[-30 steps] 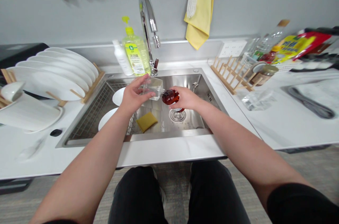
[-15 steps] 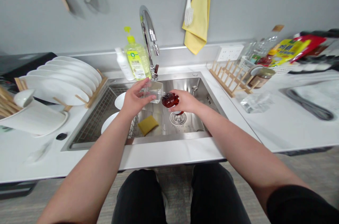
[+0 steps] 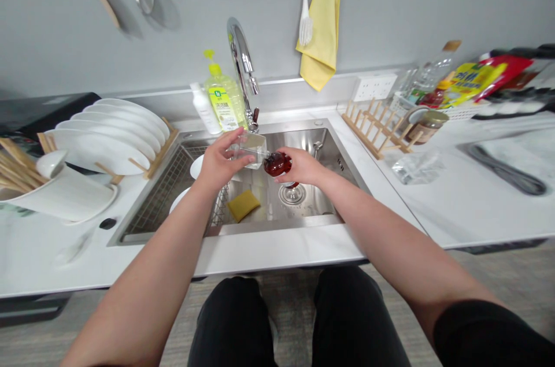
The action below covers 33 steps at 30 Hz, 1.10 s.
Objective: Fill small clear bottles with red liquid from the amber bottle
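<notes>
Over the sink (image 3: 277, 229), my left hand (image 3: 220, 163) is closed around a small clear cup-like container (image 3: 255, 148), tilted with its mouth toward the right. My right hand (image 3: 302, 166) grips a bottle of dark red liquid (image 3: 277, 164), tipped so its narrow neck meets the clear container's opening. Whether liquid is flowing cannot be made out. Beneath the hands, a yellow sponge (image 3: 243, 205) lies on the sink floor, left of the drain (image 3: 292, 195). White dishes (image 3: 197, 166) in the sink's wire rack are partly hidden by my left arm.
A chrome faucet (image 3: 241, 60) rises behind the hands, beside a green dish soap bottle (image 3: 225, 98) and a white bottle (image 3: 204, 110). White plates (image 3: 102, 150) stand in a rack at left, near a utensil holder (image 3: 73, 196). A wooden rack (image 3: 377, 130) and jar (image 3: 427, 126) are at right.
The view has shifted slightly. Both hands keep their grips, with the bottle's neck still at the clear container's mouth.
</notes>
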Tool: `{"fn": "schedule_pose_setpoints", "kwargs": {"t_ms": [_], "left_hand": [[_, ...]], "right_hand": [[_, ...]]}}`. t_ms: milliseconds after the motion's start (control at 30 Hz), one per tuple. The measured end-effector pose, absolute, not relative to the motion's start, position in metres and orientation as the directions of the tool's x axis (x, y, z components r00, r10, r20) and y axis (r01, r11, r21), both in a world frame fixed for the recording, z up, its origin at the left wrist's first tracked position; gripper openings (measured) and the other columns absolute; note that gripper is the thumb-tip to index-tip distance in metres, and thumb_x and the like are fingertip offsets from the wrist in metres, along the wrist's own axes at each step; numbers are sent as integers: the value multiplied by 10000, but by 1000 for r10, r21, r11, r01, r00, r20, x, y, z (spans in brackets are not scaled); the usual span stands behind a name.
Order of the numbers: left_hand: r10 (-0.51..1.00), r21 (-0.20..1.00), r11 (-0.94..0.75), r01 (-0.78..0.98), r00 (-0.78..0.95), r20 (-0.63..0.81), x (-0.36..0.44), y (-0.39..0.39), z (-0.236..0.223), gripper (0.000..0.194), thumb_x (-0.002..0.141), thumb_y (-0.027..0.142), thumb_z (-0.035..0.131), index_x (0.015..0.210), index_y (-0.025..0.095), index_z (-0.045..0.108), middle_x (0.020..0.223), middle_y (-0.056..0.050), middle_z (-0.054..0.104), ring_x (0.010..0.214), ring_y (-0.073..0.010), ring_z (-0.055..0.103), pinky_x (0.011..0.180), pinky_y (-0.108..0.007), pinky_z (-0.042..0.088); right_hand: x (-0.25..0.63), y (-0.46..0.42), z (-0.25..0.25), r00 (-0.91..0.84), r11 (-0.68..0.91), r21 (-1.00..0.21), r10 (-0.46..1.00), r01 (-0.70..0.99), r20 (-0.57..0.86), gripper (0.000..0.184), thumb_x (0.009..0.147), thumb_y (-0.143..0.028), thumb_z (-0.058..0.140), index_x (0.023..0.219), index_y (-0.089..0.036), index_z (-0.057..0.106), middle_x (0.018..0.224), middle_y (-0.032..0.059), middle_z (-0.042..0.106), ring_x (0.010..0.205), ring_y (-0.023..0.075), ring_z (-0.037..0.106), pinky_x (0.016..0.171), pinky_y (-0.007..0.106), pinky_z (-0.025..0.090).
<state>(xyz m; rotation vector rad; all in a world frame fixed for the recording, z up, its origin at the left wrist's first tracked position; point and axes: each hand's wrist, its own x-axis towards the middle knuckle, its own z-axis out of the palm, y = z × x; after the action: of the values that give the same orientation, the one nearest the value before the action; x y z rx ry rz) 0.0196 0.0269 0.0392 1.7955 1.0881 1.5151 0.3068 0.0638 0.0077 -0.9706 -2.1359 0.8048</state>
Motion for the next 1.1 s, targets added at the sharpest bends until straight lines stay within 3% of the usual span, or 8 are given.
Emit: {"fn": "schedule_pose_setpoints", "kwargs": {"t_ms": [1100], "left_hand": [[861, 792, -497, 353, 87, 502, 23, 22, 76, 851, 684, 403, 1093, 1478, 290, 810, 1491, -125, 735, 1292, -319, 739, 960, -472, 749]], "right_hand": [[306, 59, 11, -489, 560, -742, 796, 369, 357, 630, 669, -340, 1072, 1227, -274, 788, 1154, 35, 862, 1022, 313, 810, 920, 434, 627]]}}
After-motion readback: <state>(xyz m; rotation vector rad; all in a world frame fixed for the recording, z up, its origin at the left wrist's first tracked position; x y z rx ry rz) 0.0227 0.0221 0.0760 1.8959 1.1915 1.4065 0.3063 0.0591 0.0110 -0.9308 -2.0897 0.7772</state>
